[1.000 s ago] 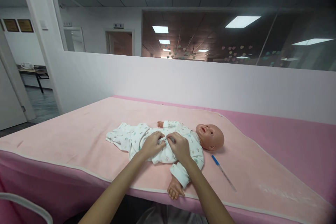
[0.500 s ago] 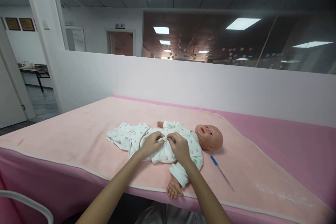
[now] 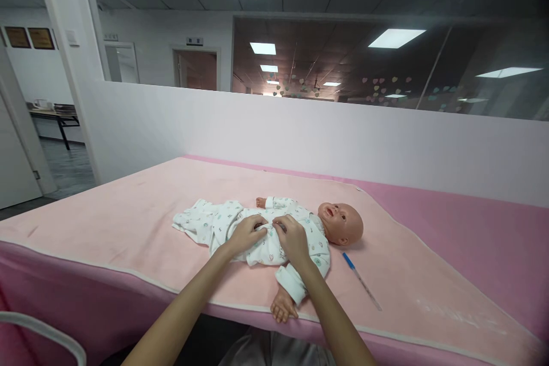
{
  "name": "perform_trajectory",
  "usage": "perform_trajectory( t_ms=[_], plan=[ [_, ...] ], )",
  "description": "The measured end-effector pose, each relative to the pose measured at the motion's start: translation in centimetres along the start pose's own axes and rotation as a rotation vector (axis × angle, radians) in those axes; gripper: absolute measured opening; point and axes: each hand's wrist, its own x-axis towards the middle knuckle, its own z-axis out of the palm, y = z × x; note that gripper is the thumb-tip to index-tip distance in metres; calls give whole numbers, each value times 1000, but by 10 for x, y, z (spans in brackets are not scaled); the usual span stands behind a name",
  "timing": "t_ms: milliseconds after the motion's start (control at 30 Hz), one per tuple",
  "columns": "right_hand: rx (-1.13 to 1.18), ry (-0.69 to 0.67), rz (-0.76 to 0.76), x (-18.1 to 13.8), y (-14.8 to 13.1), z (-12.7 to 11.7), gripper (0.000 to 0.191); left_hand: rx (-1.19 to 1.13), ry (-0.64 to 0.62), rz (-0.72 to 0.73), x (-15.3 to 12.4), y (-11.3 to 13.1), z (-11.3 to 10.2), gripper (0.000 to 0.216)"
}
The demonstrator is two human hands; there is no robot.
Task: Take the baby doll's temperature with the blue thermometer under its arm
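Note:
A baby doll lies on its back, its head to the right, dressed in a white patterned outfit. Over the doll's belly, my left hand pinches the front of the baby clothes. Just to its right, my right hand also has thumb and fingers closed on the fabric. The fingertips of both hands nearly meet, and the bit of cloth between them is too small to make out in detail. One doll hand rests at the near table edge, below my right wrist.
A blue-capped pen-like stick lies right of the doll. Under everything is a peach mat over a pink cover. A white half wall stands behind the table; a curved white rail is at the lower left.
Both hands stay at the doll's belly with almost no movement. The whole view has shifted very slightly.

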Motion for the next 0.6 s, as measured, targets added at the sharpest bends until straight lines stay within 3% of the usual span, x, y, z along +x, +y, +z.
perform_trajectory(
  t_ms=[600],
  plan=[
    [-37, -15, -20, -1, 0, 0, 14, -59, 11, -80, -1, 0, 0, 21]
  ],
)
